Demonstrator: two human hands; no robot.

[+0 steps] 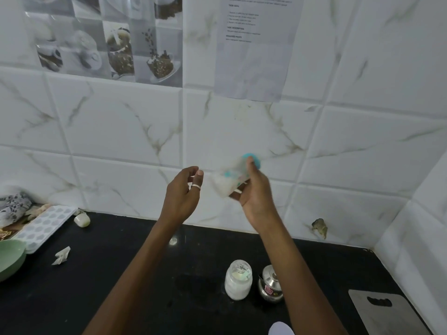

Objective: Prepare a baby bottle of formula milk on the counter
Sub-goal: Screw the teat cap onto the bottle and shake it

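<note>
My right hand (256,197) is raised in front of the tiled wall and grips a baby bottle (229,176) with milky white contents and a teal cap. The bottle is tilted, cap end up to the right, and motion-blurred. My left hand (181,192) is held up just left of the bottle with fingers loosely curled, holding nothing; a ring shows on one finger. Down on the black counter (121,274) stands a glass jar of white powder (238,280) with its mouth uncovered.
A small steel container (271,284) stands right of the jar. A grey cutting board (384,313) lies at the right front. At the left are a green bowl (11,258), a white ice tray (43,227), a paper scrap (61,256) and a small white object (82,220).
</note>
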